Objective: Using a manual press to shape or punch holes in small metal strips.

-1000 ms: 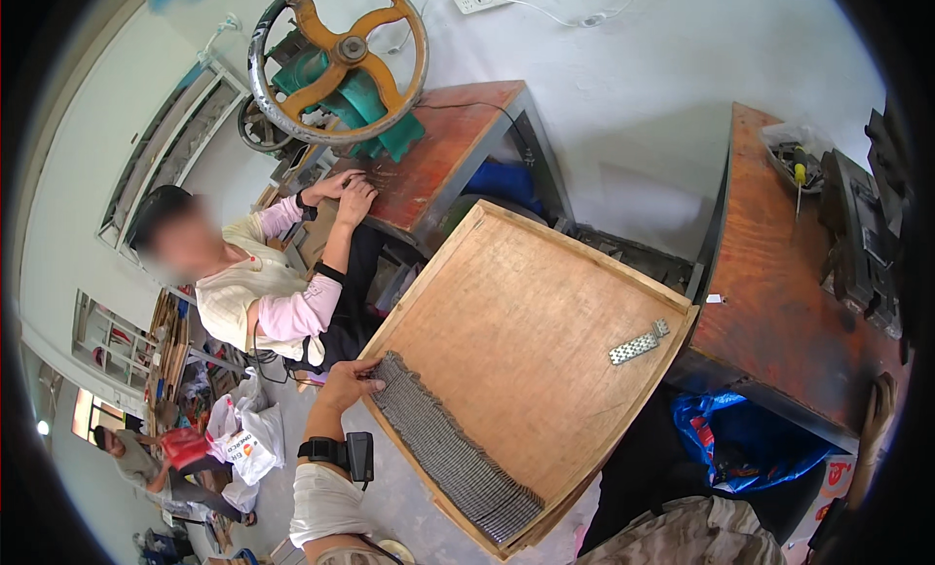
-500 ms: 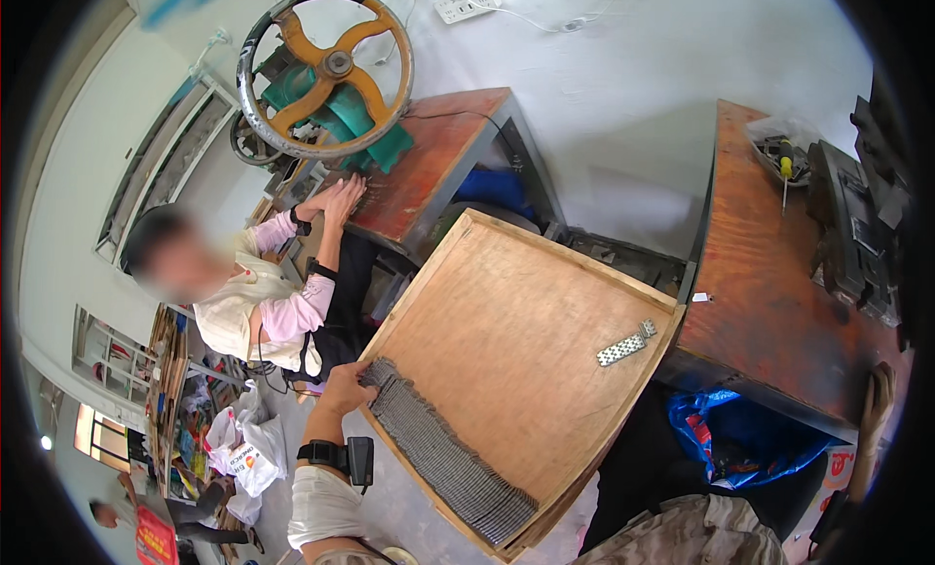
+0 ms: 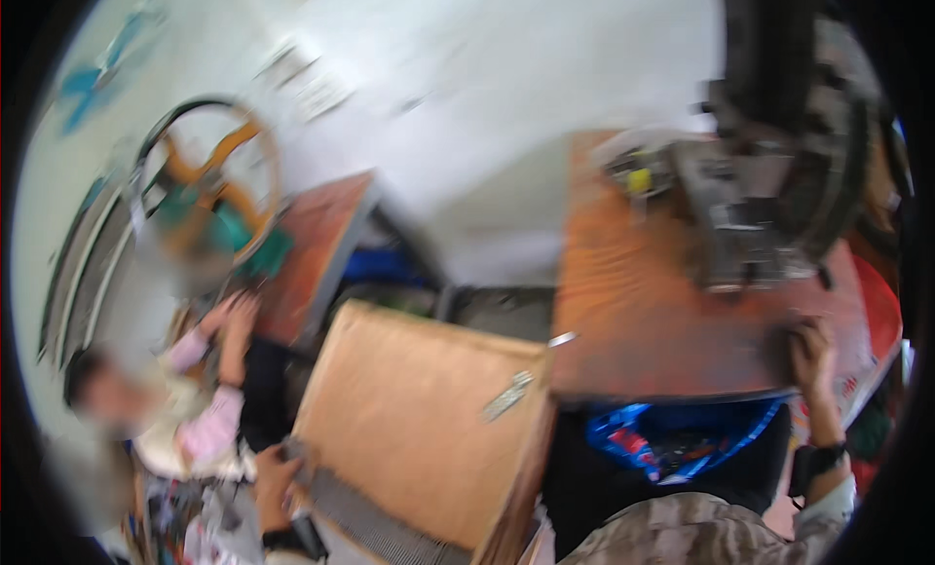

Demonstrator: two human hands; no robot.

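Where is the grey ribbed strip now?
In the head view, the grey ribbed strip lies low, left of centre, along the lower edge of the wooden tray, beside the left hand.

The scene is brightly lit by diffuse light, with the white wall (image 3: 438,88) left pale and a soft grey shadow cast on it beside the right-hand tabletop (image 3: 623,312). Nearly everything is smeared by motion blur, the handwheel (image 3: 211,181) and wooden tray (image 3: 409,390) included. Straight edges are bowed near the rim, and the corners are blackened.
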